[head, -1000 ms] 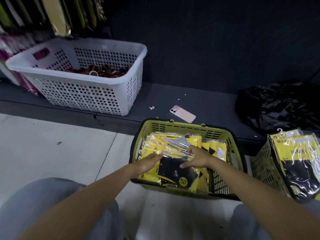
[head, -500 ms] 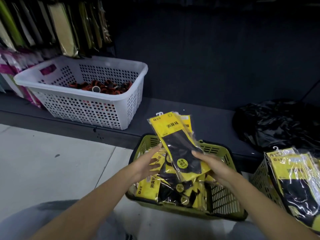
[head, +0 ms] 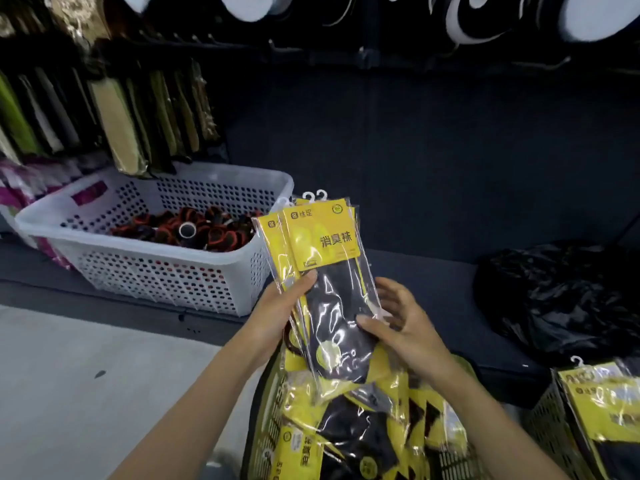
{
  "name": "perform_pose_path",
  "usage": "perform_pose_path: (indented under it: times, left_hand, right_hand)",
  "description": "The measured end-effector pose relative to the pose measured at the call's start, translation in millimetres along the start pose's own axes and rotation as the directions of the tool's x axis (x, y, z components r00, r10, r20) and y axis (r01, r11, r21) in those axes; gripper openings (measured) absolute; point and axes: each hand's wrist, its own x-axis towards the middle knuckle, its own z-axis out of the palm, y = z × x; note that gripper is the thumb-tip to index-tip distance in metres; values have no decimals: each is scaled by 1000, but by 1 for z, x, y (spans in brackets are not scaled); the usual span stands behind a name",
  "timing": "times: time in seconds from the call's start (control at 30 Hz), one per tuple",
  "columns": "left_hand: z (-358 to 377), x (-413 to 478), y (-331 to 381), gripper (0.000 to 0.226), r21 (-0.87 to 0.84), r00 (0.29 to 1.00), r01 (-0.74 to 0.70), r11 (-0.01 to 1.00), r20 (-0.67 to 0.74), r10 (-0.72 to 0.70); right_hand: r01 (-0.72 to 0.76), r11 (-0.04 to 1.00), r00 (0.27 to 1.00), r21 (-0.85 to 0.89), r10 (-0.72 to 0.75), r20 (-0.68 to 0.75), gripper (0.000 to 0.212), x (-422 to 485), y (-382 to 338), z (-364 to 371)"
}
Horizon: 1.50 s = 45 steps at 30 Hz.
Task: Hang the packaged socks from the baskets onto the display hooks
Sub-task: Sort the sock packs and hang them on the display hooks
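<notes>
Head view: pick-up step; left hand grips socks; right hand rests open against them; next, thread hangers onto hooks.

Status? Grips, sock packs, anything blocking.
Left grip holds the sock packs; right grip touches their right edge, fingers loose. Packs upright over the green basket, not yet hung. Nothing seen between them and the display hooks.

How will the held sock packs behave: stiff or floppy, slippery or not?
Probably slippery: the sock packs wear glossy film and fan apart on top. Likely floppy below the yellow cards: the left hand grips there, the right hand props them lower.
</notes>
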Motion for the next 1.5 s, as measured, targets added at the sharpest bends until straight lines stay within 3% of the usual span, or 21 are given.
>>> perform_pose_path:
  times: [0.1,0.2,0.33,0.5,0.63,0.8,0.9,1.0,1.07,1.13,1.33,1.5]
  left_hand:
    - [7,9,15,45,-1,996,-90,996,3,90]
    - [11,17,41,46,-19,984,-179,984,10,179]
    - [8,31,90,47,27,954,-300,954,5,300]
    - [-12,44,135,31,119,914,-404,907,20,405]
    - [-38,49,152,26,133,883,-460,878,-37,468]
    - [-97,51,169,31,241,826,-461,854,-237,512]
    - [-126,51,182,58,295,746,-511,807,-315,587]
    - [-150,52,194,54,335,703,-515,789,-361,612]
    - [-161,54,202,30,338,701,-509,792,-372,609]
    - [-170,57,207,23,347,695,-515,784,-367,619]
    - [-176,69,216,25,309,706,-524,794,-364,608]
    - [-174,75,209,44,293,732,-520,802,-331,596]
  right_hand:
    - [214,975,966,58,-202,-160,46,28,-44,-11]
    - [342,938,925,51,-327,-196,29,53,-93,-14]
    - [390,912,913,127,-366,-178,25,79,-138,-12]
    - [413,893,910,179,-395,-130,24,99,-173,0]
    - [365,898,931,245,-351,-98,18,117,-185,13]
    - [337,916,941,218,-318,-119,11,145,-197,37]
    - [329,926,938,183,-299,-174,11,164,-206,48]
    - [342,931,927,127,-313,-207,12,183,-213,55]
    - [345,935,921,84,-320,-224,8,193,-216,59]
    - [334,941,924,60,-314,-219,10,203,-216,64]
    - [262,964,939,50,-243,-243,10,234,-213,80]
    - [124,985,953,124,-83,-292,17,257,-209,79]
